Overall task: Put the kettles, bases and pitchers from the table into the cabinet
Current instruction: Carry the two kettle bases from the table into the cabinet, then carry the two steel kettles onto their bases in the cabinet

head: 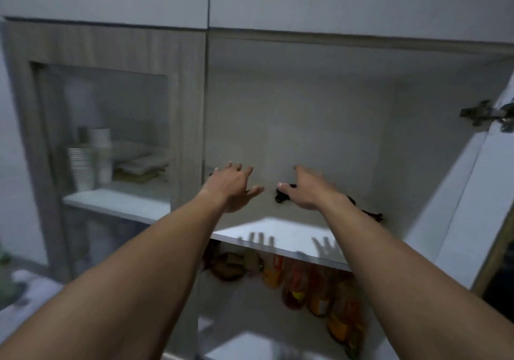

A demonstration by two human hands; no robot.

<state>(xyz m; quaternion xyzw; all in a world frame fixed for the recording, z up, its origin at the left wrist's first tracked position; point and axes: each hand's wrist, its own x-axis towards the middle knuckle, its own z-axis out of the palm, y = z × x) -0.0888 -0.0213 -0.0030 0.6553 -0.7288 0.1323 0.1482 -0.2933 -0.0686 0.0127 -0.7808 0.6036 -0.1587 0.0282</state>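
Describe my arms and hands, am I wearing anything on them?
Nothing worn shows. The left hand and right hand are ungloved, with no ring, watch or bracelet that I can make out. The left forearm and right forearm are bare, with no sleeves in frame.

The left forearm (139, 262) and right forearm (389, 248) are bare; the right grip (306, 190) shows a short, pale thumbnail.

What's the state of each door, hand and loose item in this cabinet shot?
Right cabinet door: open.
Glass door: shut.
Paper cups: stacked behind the glass.
Black cord: lying on the shelf, partly hidden.
Left hand: open, fingers spread, empty.
Right hand: over that cord; grip unclear.
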